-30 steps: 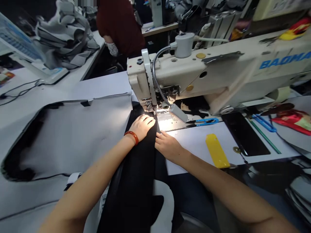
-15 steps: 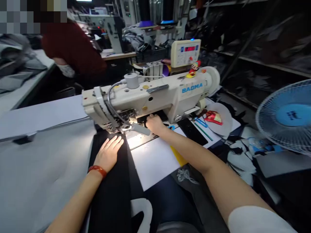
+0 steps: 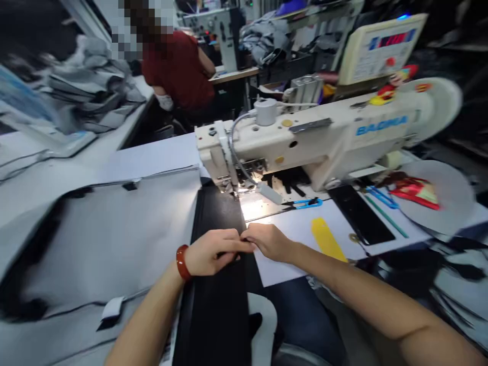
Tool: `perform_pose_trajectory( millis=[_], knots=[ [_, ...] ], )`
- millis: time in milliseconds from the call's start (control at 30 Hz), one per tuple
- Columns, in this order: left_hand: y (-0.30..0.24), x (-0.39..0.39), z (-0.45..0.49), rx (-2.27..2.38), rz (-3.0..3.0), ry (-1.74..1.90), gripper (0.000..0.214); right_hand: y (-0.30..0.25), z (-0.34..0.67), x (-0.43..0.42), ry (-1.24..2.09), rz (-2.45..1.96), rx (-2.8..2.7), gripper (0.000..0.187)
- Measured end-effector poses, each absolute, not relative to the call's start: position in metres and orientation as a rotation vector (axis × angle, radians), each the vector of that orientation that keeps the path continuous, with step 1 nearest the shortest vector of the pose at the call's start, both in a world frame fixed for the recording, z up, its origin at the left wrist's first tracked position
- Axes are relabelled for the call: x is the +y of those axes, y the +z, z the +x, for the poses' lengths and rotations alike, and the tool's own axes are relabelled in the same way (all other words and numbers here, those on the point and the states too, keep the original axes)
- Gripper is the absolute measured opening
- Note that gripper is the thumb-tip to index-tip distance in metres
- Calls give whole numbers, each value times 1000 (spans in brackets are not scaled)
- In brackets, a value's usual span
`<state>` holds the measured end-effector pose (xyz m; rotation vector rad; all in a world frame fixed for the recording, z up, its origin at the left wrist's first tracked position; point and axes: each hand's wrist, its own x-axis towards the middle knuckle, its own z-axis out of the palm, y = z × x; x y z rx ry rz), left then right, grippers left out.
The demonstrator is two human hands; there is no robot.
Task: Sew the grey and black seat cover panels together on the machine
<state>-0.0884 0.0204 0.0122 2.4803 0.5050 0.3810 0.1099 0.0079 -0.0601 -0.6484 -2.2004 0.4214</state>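
- Left hand (image 3: 217, 252), wearing a glossy red-brown bangle (image 3: 183, 263): fingers curled over the black cloth, index finger reaching to the right hand.
- Right hand (image 3: 270, 242): fingers bent, meeting the left's fingertips; whether cloth is pinched between them cannot be told.
- Long strip of smooth black cloth (image 3: 217, 315): beneath the hands, running from 12 to 6-7 o'clock of their meeting point; right edge at the fingertips, left edge beside the grey panel.
- White tabletop (image 3: 272, 272): bare patch at 4 o'clock, ending above dark-blue clothing.
- Cream sewing machine with blue lettering (image 3: 324, 137): 12 to 2 o'clock, its head blocking the way above the lit bed.
- Small grey lamp on a ribbed metal neck (image 3: 270, 194): 1 o'clock, low over the bed.
- Blue-handled snips (image 3: 307, 203): 2 o'clock.
- Flat yellow piece (image 3: 327, 239): 3 o'clock, near the right forearm.
- Flat black glossy rectangle (image 3: 362, 216): 3 o'clock, farther out.
- Large grey fabric panel with dark edging (image 3: 125, 234): 9 o'clock, filling that side.
- White curved piece (image 3: 267, 317): 5 o'clock, beside the strip.
- Co-worker in dark-red top (image 3: 183, 71): 11 o'clock, well apart.
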Motion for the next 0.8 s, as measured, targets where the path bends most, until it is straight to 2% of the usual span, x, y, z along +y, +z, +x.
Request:
perform_pose_trajectory(
  millis=[100,200,333,500,633,800],
  knots=[
    [27,16,-96,485,2334,361,30,-55,88,23,1155,-651,-2001,21],
    [28,18,-102,591,2232,663,31,-52,86,35,1529,-796,-1774,16],
    [16,21,-96,793,2026,1007,23,-54,97,42,1658,-1050,-1465,24],
    [-6,24,-82,1203,2213,858,10,-54,96,41,1828,-1125,-1051,37],
    [-17,27,-79,1254,2322,906,13,-49,90,36,1851,-1154,-874,29],
    [-22,27,-80,1333,2103,890,11,-45,94,35,1865,-1135,-871,34]
  ],
)
